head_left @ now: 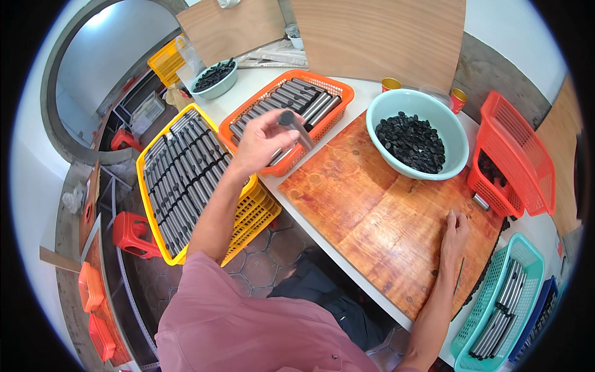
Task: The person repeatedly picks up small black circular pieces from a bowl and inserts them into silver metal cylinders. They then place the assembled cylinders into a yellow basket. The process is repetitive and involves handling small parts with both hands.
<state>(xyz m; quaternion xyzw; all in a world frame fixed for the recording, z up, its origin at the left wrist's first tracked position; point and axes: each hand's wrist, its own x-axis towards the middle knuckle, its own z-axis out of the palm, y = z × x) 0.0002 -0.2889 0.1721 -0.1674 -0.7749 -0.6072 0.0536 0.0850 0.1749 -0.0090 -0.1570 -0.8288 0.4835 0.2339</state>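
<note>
Head view, left hand: the left hand [263, 139] is up in the air, with its fingers closed on a grey round metal tube with a black end [299, 130].
Tube: it sticks out past the fingertips, tilted, black end up.
Orange basket: an orange plastic basket with holes [348, 99] is just under and behind this grip, full of grey tubes.
Yellow crate: a yellow plastic crate [251, 214] sits left of the grip, with rows of tubes in it.
Blue bowl: a round pale blue plastic bowl [455, 146] is right of the grip, with small black plastic bits [409, 142] inside.
Right hand: the right hand [457, 230] rests on a shiny brown wooden board [353, 204], fingers bent; I cannot tell if it holds anything.
Short tube: a short silver metal tube [480, 201] lies near the right hand, a bit farther out.
</note>
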